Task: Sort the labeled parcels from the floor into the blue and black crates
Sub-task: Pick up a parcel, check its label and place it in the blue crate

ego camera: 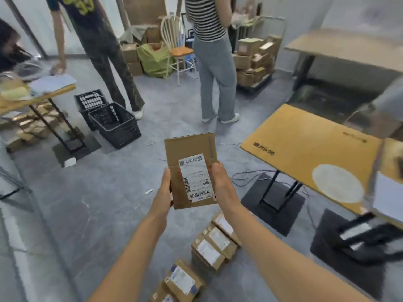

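A person holds a labeled parcel (189, 153) up in both hands above the grey floor (104, 203), with the white shipping label (196, 177) and its barcodes facing them. The left hand (164, 188) grips the box's lower left edge. The right hand (220, 182) grips the lower right edge, its thumb lying on the front beside the label. The fingers of both hands are curled behind the cardboard, out of sight.

Below the forearms, a loose row of more parcels (209, 251) lies on the floor, labels upward, some of them touching one another.

Two dark slatted crates (115, 125) stand side by side, touching, on the floor well beyond the held box to the left. They are next to the leg of a worktop (43, 94) that has papers on it. Their exact colours are hard to tell apart.

A yellow worktop (305, 144) stands to the right on a black base.

Two bystanders stand farther back. One, in a striped top and pale jeans (216, 68), is near a white chair (174, 40) and a green bag (152, 59). The other, in a dark T-shirt with yellow print (87, 18), stands just behind the crates. A cart stacked with cardboard boxes (255, 59) sits against the far wall.
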`<act>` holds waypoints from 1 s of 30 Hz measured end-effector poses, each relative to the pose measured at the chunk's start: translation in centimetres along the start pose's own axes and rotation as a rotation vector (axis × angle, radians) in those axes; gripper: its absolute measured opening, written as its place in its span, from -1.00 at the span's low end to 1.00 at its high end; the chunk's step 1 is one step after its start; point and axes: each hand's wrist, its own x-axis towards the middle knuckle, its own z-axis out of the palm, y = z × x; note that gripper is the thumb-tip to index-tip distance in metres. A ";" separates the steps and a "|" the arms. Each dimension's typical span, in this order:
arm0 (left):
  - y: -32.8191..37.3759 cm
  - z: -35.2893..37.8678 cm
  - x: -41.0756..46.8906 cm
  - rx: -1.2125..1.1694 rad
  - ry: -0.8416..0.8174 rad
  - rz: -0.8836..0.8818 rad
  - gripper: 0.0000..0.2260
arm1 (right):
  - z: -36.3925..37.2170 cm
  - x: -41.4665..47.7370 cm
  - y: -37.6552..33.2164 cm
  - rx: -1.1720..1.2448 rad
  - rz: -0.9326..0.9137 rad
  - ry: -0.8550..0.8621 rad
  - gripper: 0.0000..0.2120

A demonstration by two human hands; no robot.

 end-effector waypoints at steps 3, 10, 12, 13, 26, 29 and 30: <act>2.4 3.8 -0.5 0.049 -0.135 0.028 -0.48 | -4.2 -1.9 -1.3 0.020 -0.010 0.142 -0.01; 5.1 13.8 -3.9 0.164 -0.417 0.128 -0.52 | -13.7 -9.6 -3.2 0.135 -0.021 0.432 -0.09; 5.2 17.1 -5.0 0.209 -0.500 0.149 -0.49 | -16.7 -11.1 -2.4 0.180 -0.001 0.526 -0.01; 5.3 18.8 -5.7 0.222 -0.537 0.148 -0.48 | -18.2 -11.9 -1.9 0.213 0.007 0.570 0.06; 0.7 44.0 -22.9 0.403 -0.916 0.195 -0.65 | -40.4 -30.3 5.8 0.283 0.002 1.039 -0.46; -1.0 49.6 -28.2 0.435 -1.010 0.206 -0.65 | -45.0 -35.6 8.0 0.288 0.003 1.150 -0.21; -1.8 51.4 -29.7 0.454 -1.030 0.206 -0.65 | -46.7 -36.9 9.3 0.302 0.019 1.176 -0.01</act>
